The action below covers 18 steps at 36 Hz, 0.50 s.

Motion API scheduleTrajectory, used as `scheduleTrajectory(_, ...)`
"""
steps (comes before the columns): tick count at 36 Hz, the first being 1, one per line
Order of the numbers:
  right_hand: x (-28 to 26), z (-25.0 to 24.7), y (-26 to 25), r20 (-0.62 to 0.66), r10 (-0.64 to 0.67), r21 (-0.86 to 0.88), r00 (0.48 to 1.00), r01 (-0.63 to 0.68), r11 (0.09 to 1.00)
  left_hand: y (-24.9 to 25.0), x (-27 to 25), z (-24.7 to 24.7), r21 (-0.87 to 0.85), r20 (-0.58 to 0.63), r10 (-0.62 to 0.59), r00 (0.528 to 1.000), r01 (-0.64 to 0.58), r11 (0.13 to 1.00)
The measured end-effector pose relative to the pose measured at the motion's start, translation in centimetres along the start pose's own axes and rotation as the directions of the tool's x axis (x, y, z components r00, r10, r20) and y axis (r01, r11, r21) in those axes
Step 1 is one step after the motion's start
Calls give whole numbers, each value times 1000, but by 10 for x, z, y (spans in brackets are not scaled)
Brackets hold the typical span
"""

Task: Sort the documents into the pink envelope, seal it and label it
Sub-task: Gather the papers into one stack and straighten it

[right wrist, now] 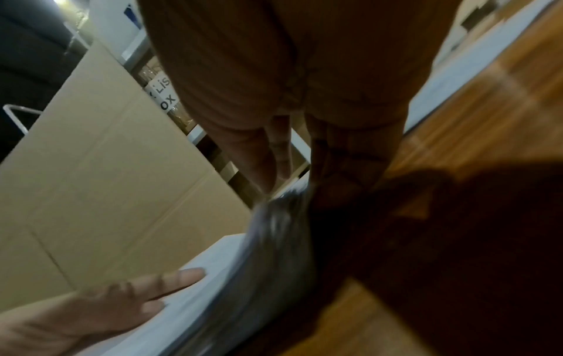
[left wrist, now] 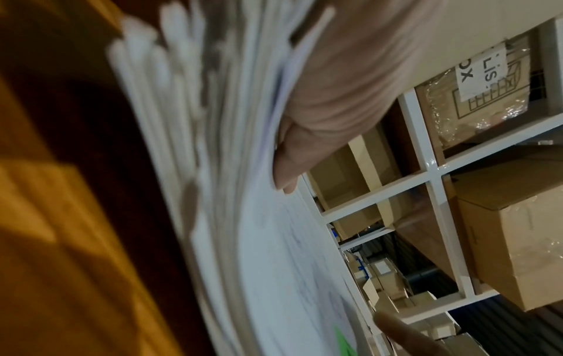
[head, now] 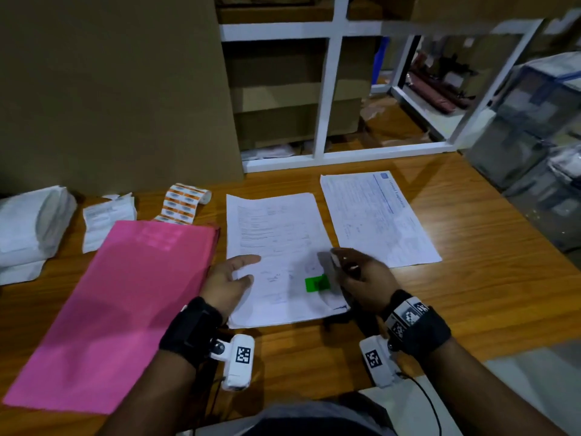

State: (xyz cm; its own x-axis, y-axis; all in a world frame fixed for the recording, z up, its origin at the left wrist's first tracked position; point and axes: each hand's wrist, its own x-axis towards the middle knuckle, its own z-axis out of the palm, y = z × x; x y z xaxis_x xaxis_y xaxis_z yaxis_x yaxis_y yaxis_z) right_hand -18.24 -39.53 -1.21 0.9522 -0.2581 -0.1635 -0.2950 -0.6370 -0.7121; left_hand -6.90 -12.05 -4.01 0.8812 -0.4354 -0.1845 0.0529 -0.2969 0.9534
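Observation:
A large pink envelope lies flat on the left of the wooden table. Beside it in the middle sits a stack of white printed documents with a green tag near its right edge. My left hand rests on the stack's left edge, fingers straight. My right hand pinches the stack's right edge, and in the right wrist view the sheets bend upward between its fingers. The left wrist view shows the fanned sheet edges. A second document lies further right.
An orange-and-white label roll lies behind the envelope. Folded white slips and white bags sit at the far left. A tall cardboard sheet and a white shelf frame with boxes stand behind the table.

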Motion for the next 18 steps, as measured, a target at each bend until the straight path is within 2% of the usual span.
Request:
scheduleTrajectory(3,7,-20,11,-127,-7,-128,992,-9,992,4,0,2,29,-17,0,1000,0,1000)
scheduleTrajectory(5,19,-32,19,-135,18,-181,991,-42,983,7,0,4,51,-38,7,999,-5,999)
scheduleTrajectory(8,36,-41,19,-14,1,-420,1000,-7,908,10,0,11,87,-74,2,997,5,996)
scheduleTrajectory(11,49,-39,16,122,-12,-566,993,79,820,14,-3,20,88,-95,-6,995,15,996)
scheduleTrajectory(15,60,-39,10,186,-51,-645,981,161,747,14,-10,29,70,-105,-27,994,34,997)
scheduleTrajectory(18,72,-44,11,203,-116,-624,972,220,750,14,-15,31,37,-134,-47,990,52,998)
